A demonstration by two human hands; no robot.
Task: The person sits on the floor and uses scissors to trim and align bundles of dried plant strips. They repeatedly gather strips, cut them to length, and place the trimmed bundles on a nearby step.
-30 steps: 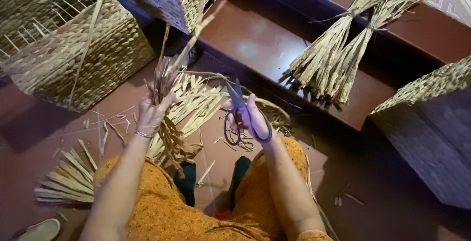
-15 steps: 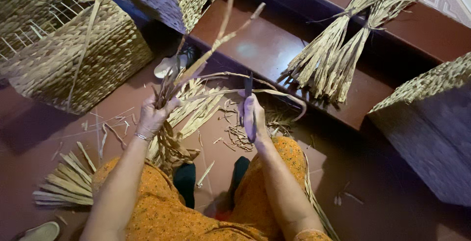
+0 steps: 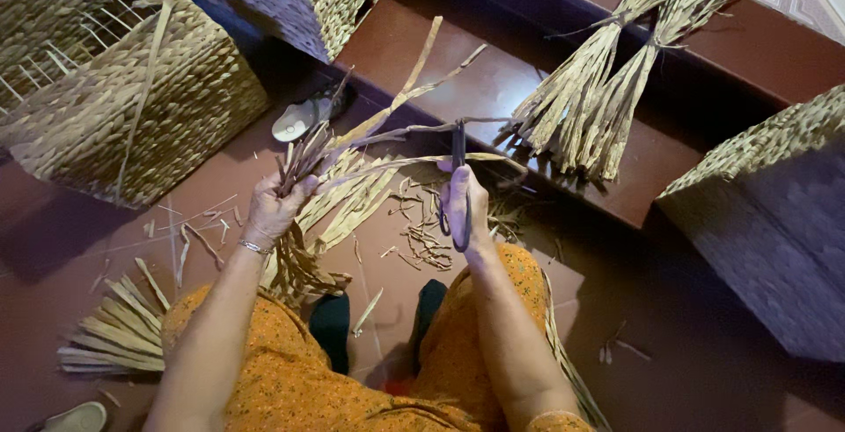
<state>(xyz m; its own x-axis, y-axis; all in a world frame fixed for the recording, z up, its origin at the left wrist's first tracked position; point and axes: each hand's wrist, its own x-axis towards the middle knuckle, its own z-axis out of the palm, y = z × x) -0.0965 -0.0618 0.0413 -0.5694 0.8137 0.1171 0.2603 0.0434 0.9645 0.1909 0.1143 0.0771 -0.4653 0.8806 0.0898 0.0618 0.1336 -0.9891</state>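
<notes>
Moved: since the earlier frame, dark-handled metal scissors (image 3: 459,177) stand upright, blades on a strand.
Left hand (image 3: 275,208): fingers clenched round a bunch of dry tan reed strands (image 3: 352,146) fanning rightward.
Right hand (image 3: 462,208): fingers curled through scissor handles.
Room: brown step edge (image 3: 563,190) just beyond; woven straw basket (image 3: 123,106) left.

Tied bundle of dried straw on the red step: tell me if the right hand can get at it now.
Probably not at once: the right hand grips dark scissors, and the tied straw bundle lies apart, up on the step.
</notes>
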